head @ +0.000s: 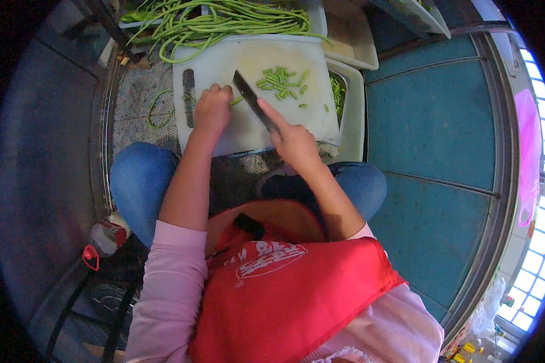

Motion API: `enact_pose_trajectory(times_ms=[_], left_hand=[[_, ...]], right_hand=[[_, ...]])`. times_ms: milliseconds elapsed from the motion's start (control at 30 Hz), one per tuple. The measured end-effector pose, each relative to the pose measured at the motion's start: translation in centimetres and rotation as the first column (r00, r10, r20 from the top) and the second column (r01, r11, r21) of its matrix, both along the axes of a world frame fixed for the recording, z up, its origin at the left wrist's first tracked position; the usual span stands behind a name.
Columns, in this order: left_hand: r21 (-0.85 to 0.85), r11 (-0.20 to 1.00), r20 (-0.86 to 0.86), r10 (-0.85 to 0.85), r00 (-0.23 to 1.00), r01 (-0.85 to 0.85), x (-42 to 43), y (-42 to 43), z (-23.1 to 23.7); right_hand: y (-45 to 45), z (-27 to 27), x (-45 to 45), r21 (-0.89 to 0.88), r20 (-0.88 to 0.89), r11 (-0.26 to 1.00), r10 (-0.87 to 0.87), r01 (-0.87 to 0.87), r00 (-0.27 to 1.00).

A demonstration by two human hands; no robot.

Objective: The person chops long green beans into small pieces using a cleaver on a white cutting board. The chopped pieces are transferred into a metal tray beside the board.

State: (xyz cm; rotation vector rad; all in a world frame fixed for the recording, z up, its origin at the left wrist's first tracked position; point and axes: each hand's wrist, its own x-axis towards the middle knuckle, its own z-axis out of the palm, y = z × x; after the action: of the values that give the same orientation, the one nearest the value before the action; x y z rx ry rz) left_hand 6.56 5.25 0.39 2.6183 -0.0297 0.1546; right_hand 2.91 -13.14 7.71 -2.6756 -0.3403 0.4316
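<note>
My left hand (212,105) is closed around a green long bean (237,100) over the left part of a white plastic cutting board (272,122). One short end of the bean sticks out toward the blade; the rest trails left past the handle slot and loops over the board's edge. In my right hand (296,141) is a dark-bladed knife (254,100), index finger laid along its back, tip pointing up and left. Cut bean pieces (279,81) lie scattered on the board's right half, beyond the knife.
A heap of whole long beans (236,20) lies across the board's far edge. Right of the board, a white tub (356,118) holds cut green pieces. Blue-green panels (431,118) flank the right side. A clear plastic bottle (104,238) is beside my left knee.
</note>
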Motion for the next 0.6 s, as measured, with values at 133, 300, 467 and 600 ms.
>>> enact_pose_trajectory(times_ms=[133,300,467,600], left_hand=[[-0.044,0.997,-0.055,-0.073,0.996,0.071,0.7,-0.2,-0.5],[-0.149,0.984,-0.008,0.101,0.995,-0.101,1.2,2.3,-2.2],[-0.153,0.988,-0.057,0.024,0.998,-0.032,0.7,1.8,-2.1],[-0.212,0.969,-0.14,0.1,0.985,-0.129,0.9,1.0,-1.4]], right_hand=[[0.3,-1.2,0.1,-0.025,0.029,0.999,-0.022,0.023,0.999],[-0.4,-2.1,-0.4,0.128,0.033,0.991,-0.029,0.025,0.999],[1.5,-0.6,-1.5,0.003,-0.044,0.999,0.041,-0.041,0.998],[1.7,-2.0,-1.2,0.115,-0.015,0.992,-0.056,0.057,0.998]])
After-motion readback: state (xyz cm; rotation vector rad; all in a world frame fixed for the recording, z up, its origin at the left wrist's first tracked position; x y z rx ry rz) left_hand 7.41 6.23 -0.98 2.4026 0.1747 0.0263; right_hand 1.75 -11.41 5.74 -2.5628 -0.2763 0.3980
